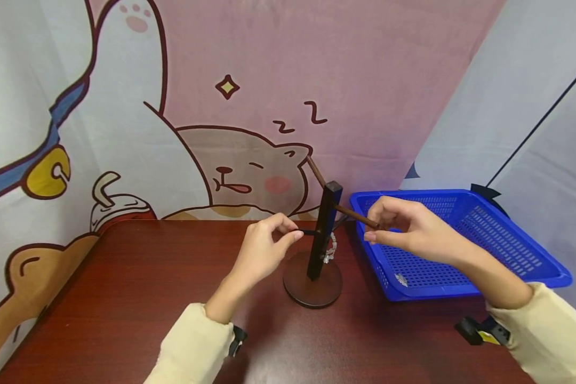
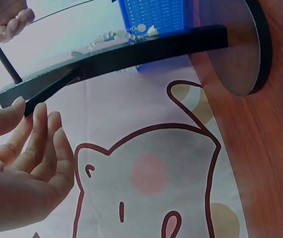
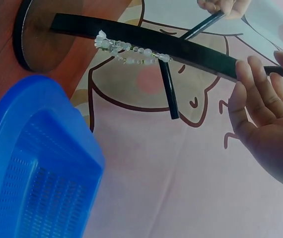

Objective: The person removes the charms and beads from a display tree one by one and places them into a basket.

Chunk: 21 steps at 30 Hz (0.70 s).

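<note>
A dark wooden display stand [image 1: 324, 229] with a square post, several pegs and a round base [image 1: 312, 290] stands upright on the table. My left hand [image 1: 264, 242] pinches the end of a peg on its left side [image 2: 52, 91] between thumb and fingers. On the right, my right hand [image 1: 413, 226] holds the tip of a higher peg [image 1: 357, 215], fingers and thumb around it. A bracelet of clear and white beads [image 3: 136, 53] with a white flower-like charm [image 3: 102, 40] hangs from another peg [image 3: 168, 91], behind the post in the head view.
A blue perforated plastic basket [image 1: 393, 293] sits right of the stand, under my right hand. A small whitish piece [image 1: 401, 279] shows at its near left inside corner. The reddish-brown table [image 1: 149, 288] meets a cartoon-printed cloth [image 1: 365, 80] at the back.
</note>
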Each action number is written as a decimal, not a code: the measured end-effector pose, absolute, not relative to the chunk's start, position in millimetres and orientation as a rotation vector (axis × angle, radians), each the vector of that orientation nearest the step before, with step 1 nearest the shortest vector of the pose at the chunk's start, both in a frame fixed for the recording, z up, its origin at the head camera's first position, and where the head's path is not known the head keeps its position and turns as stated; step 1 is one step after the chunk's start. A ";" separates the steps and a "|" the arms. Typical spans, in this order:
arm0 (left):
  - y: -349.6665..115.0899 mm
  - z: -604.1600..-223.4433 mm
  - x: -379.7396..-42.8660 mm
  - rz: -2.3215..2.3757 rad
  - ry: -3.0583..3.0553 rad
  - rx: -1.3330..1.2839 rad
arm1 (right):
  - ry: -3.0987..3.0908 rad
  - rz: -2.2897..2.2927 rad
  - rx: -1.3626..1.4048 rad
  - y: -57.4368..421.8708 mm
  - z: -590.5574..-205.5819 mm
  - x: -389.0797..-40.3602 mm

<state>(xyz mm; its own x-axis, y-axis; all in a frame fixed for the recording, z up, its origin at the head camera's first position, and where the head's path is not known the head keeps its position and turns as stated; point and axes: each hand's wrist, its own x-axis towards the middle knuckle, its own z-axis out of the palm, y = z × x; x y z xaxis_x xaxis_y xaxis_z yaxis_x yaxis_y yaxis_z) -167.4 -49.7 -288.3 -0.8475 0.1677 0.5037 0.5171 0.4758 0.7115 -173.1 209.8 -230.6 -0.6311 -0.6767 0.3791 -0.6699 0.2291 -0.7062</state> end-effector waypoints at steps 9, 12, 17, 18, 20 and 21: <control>-53.6 -284.3 -178.7 -1.342 -2.420 -0.562 | 2.458 -1.349 -1.349 197.9 -230.1 -167.7; -53.7 -283.9 -182.5 -1.346 -2.430 -0.554 | 2.474 -1.332 -1.342 192.8 -230.4 -165.7; -53.0 -281.8 -186.9 -1.329 -2.451 -0.538 | 2.509 -1.312 -1.341 186.2 -231.2 -164.3; -52.8 -281.3 -187.7 -1.324 -2.458 -0.533 | 2.515 -1.306 -1.340 185.3 -231.3 -164.1; -52.4 -280.3 -189.8 -1.319 -2.472 -0.523 | 2.526 -1.296 -1.333 183.5 -231.4 -163.9; -52.2 -279.9 -190.9 -1.321 -2.478 -0.517 | 2.526 -1.295 -1.330 182.6 -231.4 -163.8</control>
